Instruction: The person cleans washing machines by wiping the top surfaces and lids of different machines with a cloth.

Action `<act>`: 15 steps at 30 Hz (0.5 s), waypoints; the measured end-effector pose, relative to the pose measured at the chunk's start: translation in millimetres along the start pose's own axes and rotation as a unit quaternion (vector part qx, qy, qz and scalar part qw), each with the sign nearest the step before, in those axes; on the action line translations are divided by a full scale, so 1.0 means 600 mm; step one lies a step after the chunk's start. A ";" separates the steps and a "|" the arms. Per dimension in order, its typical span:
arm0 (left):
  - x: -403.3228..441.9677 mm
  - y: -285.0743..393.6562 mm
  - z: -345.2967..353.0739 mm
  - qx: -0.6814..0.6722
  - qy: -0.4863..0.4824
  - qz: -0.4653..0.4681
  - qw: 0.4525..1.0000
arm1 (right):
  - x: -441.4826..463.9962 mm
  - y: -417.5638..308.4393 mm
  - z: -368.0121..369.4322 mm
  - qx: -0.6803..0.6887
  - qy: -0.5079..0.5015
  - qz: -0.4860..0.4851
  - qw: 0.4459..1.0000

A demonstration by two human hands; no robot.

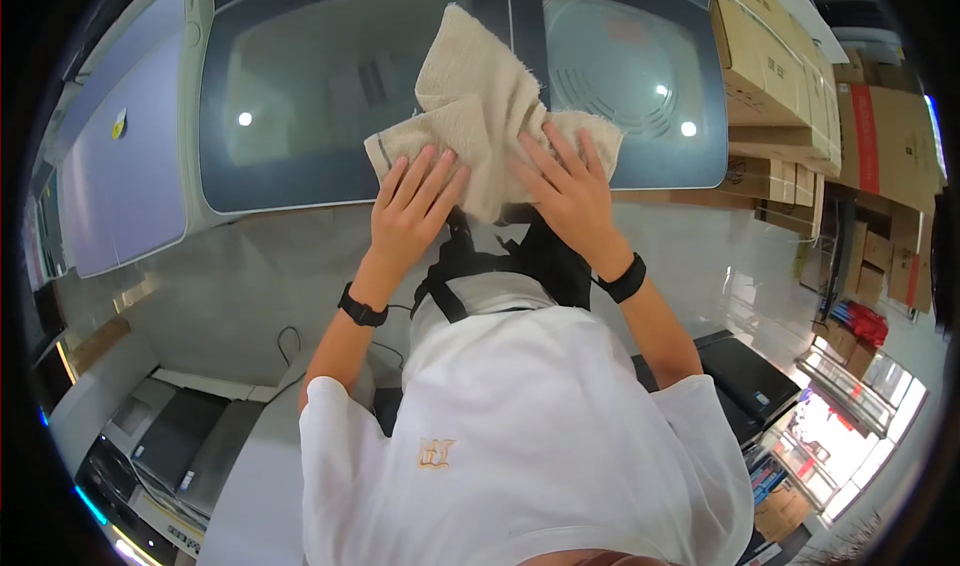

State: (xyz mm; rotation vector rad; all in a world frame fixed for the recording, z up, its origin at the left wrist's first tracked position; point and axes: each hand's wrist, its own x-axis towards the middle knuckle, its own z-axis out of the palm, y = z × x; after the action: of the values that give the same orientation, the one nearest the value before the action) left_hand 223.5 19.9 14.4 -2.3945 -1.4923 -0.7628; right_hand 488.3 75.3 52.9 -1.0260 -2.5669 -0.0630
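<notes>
- Left hand (411,209) and right hand (574,194), both open, fingers extended, lie on one cloth (480,111).
- Beneath the hands: one dark top (300,185), two windows (310,76).
- Stacked boxes (770,71) right of them; one purple panel (130,176) left.

I'm resting my left hand (408,208) and right hand (574,198) on a beige cloth (470,76) that is overhanging the near edge of a dark glass top (300,156).

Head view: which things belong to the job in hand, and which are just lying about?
In the job:
beige cloth, crumpled, under the left hand and right hand
dark appliance top, on which the cloth lies

Apparently just lying about:
lavender-topped appliance, at the picture's left
cardboard boxes, at its right
</notes>
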 end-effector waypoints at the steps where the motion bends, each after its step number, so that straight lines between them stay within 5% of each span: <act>1: 0.000 -0.001 0.000 -0.004 -0.003 0.004 1.000 | -0.002 0.003 0.001 0.001 -0.002 -0.004 1.000; 15: 0.009 0.014 -0.004 -0.017 -0.091 -0.013 0.996 | -0.015 -0.007 0.012 -0.007 0.023 0.057 0.998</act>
State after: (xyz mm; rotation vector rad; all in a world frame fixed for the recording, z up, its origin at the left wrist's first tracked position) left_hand 232.1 19.4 20.0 -2.5335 -1.5915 -0.5941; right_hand 489.0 67.4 43.3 -1.1595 -2.4653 -0.0749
